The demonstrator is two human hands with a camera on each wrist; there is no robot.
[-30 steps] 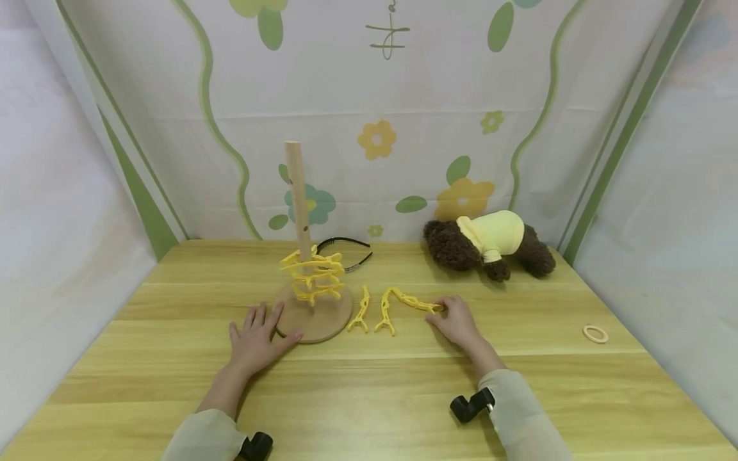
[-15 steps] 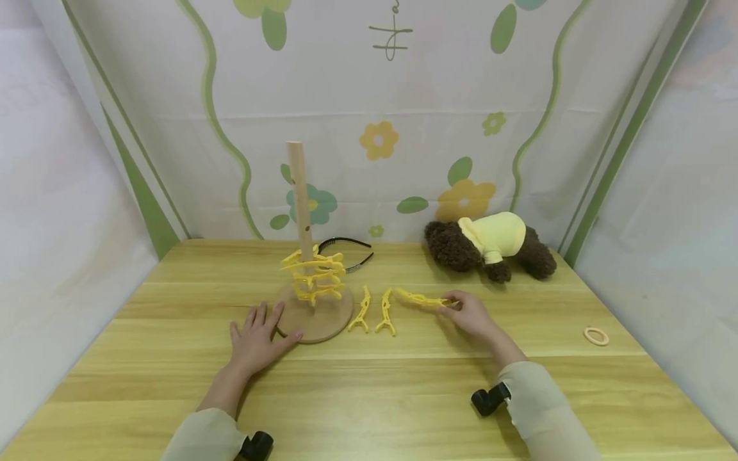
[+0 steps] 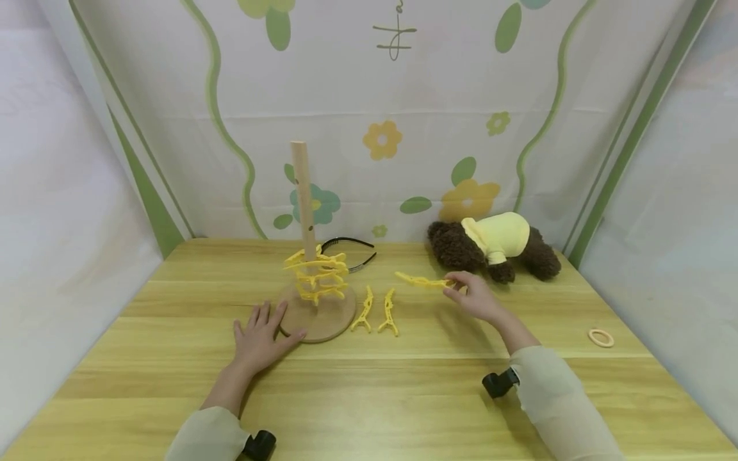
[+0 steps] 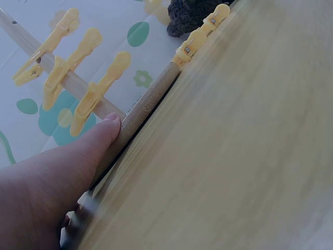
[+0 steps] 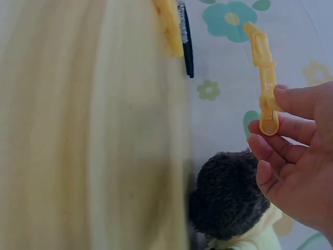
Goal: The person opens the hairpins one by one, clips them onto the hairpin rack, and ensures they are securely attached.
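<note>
A yellow hair clip point(image 3: 423, 281) is lifted above the table, its end pinched between the thumb and fingers of my right hand point(image 3: 475, 299). In the right wrist view the clip point(image 5: 264, 67) points away from the thumb. My left hand point(image 3: 259, 340) lies with spread fingers at the near left rim of a round wooden base point(image 3: 317, 325), its thumb touching the edge. From the base rises a wooden post point(image 3: 302, 198) with several yellow clips point(image 3: 321, 276) clamped around its lower part. Two more hair clips, one left point(image 3: 363, 310) and one right point(image 3: 389, 312), lie beside the base.
A black headband point(image 3: 360, 242) lies behind the post. At the back right, a dark brown plush toy point(image 3: 501, 237) in a yellow top lies on its side. A pale ring point(image 3: 601, 337) is near the table's right edge. A flower-printed cloth point(image 3: 346, 77) hangs behind.
My right hand has taken the rightmost hair clip off the table and raised it, moving slightly right and back. The left hand stays at the base.
</note>
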